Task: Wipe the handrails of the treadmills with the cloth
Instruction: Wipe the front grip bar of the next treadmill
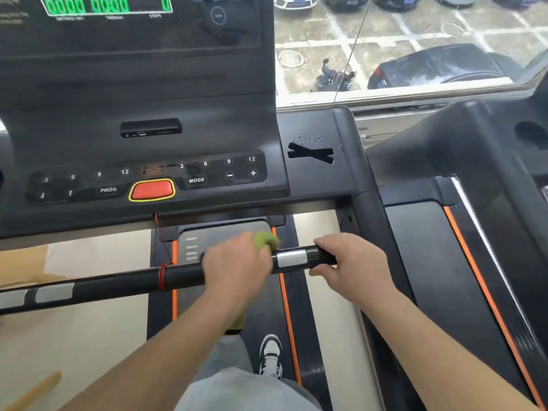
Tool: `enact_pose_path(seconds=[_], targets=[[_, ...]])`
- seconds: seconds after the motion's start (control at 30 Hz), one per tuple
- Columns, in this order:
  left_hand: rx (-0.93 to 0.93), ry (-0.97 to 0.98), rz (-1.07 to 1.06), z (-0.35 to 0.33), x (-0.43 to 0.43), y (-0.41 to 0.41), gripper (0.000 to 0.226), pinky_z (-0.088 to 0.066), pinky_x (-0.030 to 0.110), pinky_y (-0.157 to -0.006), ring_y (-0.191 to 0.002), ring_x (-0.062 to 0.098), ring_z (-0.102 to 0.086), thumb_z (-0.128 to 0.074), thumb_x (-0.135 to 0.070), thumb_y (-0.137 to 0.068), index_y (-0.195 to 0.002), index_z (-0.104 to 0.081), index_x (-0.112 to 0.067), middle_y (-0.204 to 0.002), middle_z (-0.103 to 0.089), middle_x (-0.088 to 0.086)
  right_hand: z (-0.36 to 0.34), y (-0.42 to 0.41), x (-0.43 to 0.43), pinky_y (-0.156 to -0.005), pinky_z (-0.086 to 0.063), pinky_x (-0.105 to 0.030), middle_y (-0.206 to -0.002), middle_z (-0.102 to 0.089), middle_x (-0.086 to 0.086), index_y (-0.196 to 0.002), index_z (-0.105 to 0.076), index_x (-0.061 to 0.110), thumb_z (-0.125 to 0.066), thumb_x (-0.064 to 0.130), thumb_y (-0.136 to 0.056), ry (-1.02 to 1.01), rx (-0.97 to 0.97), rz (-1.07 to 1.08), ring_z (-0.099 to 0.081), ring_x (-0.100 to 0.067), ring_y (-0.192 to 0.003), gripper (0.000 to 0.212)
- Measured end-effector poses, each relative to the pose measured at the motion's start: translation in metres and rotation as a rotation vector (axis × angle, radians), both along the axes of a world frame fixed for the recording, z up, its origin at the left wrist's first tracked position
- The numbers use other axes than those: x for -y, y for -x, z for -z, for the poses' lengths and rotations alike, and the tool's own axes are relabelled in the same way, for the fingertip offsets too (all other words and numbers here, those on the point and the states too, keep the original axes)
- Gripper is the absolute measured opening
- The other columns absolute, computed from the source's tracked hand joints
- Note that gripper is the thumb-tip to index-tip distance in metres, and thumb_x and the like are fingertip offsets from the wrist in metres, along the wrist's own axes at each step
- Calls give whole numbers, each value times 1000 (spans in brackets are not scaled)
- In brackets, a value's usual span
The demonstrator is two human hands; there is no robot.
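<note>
On the handrail point(184, 275), the left grip point(237, 262) clutches the green cloth point(267, 240) while the right grip point(353, 262) clasps it directly.

head-worn view, looking down, close

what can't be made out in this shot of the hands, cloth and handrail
Head view only.
The green cloth: mostly hidden under the left hand.
The black handrail bar: parts covered by that hand and the right hand, left end cut off by the frame edge.
The white labels under the green console digits: too blurred to read.
</note>
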State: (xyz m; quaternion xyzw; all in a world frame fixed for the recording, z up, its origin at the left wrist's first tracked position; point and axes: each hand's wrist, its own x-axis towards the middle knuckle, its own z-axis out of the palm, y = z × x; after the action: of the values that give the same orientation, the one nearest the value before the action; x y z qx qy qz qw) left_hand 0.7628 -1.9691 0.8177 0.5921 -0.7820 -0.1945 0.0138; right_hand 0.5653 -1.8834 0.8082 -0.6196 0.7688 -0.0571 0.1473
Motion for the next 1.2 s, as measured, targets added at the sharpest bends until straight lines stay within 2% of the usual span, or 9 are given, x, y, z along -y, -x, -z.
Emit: enact_pose_path(seconds=[0.17, 0.3, 0.47, 0.57, 0.7, 0.87, 0.97, 1.03, 1.2], targets=[[-234, -18, 452, 7, -9, 2, 31, -50, 38, -80, -97, 19, -62, -52, -42, -86, -116, -60, -35, -105, -67, -14, 4, -3, 3, -72, -51, -33, -91, -65, 13, -94, -63, 30, -73, 53, -76, -4, -34, -2, -60, -13, -95, 30], [-71, -131, 269, 8, 12, -54, 33, -54, 38, -76, -91, 16, -63, -38, -53, -88, -113, -56, -42, -95, -66, -17, -1, -3, 3, -70, -48, -31, -90, -62, 11, -87, -55, 28, -72, 52, -82, -2, -14, -18, -55, -12, -92, 30], [141, 93, 202, 15, -4, -2, 41, -45, 37, -67, -84, 23, -63, -30, -62, -92, -99, -57, -32, -87, -63, -9, -4, -4, 4, -70, -48, -32, -93, -63, 9, -88, -54, 28, -72, 42, -85, -9, 2, 6, -55, -15, -95, 23], [89, 56, 300, 17, -27, 68, 27, -41, 39, -70, -92, 27, -61, -37, -53, -90, -98, -48, -29, -97, -62, -6, -4, -7, 4, -68, -43, -30, -101, -62, 7, -97, -58, 22, -57, 15, -89, -25, -10, 69, -57, -19, -103, 12], [-79, -33, 504, 12, -18, 45, 40, -48, 42, -85, -103, 25, -58, -45, -48, -81, -117, -49, -30, -110, -61, -7, -5, -8, -17, -68, -49, -28, -100, -61, 9, -101, -59, 22, -63, 10, -83, 118, 29, 55, -58, -19, -96, 22], [-78, 60, 523, 19, -3, -31, 47, -45, 35, -84, -104, 16, -58, -54, -53, -90, -134, -52, -35, -118, -62, -15, -10, -30, -52, -61, -59, -33, -95, -69, 9, -105, -70, 22, -68, 17, -85, 356, 103, 185, -69, -19, -86, 21], [122, 198, 415, 19, -15, 2, 35, -36, 36, -69, -89, 22, -58, -49, -57, -92, -114, -56, -31, -100, -61, -8, -18, -36, -64, -78, -54, -37, -103, -68, 9, -113, -66, 29, -41, 31, -107, 156, 254, 365, -66, -17, -98, 26], [173, 142, 417, 15, -26, 51, 38, -42, 39, -75, -97, 24, -57, -45, -59, -94, -114, -50, -27, -108, -58, -4, -29, -35, -69, -87, -49, -37, -112, -66, 10, -117, -62, 31, -29, 46, -107, 59, 386, 437, -61, -14, -106, 38], [120, -9, 513, 11, -24, 103, 52, -48, 45, -88, -107, 27, -56, -43, -57, -90, -128, -42, -22, -119, -55, 0, -36, -17, -70, -72, -52, -42, -84, -58, 6, -84, -59, 25, -26, 54, -94, 189, 276, 451, -55, -15, -82, 45]])
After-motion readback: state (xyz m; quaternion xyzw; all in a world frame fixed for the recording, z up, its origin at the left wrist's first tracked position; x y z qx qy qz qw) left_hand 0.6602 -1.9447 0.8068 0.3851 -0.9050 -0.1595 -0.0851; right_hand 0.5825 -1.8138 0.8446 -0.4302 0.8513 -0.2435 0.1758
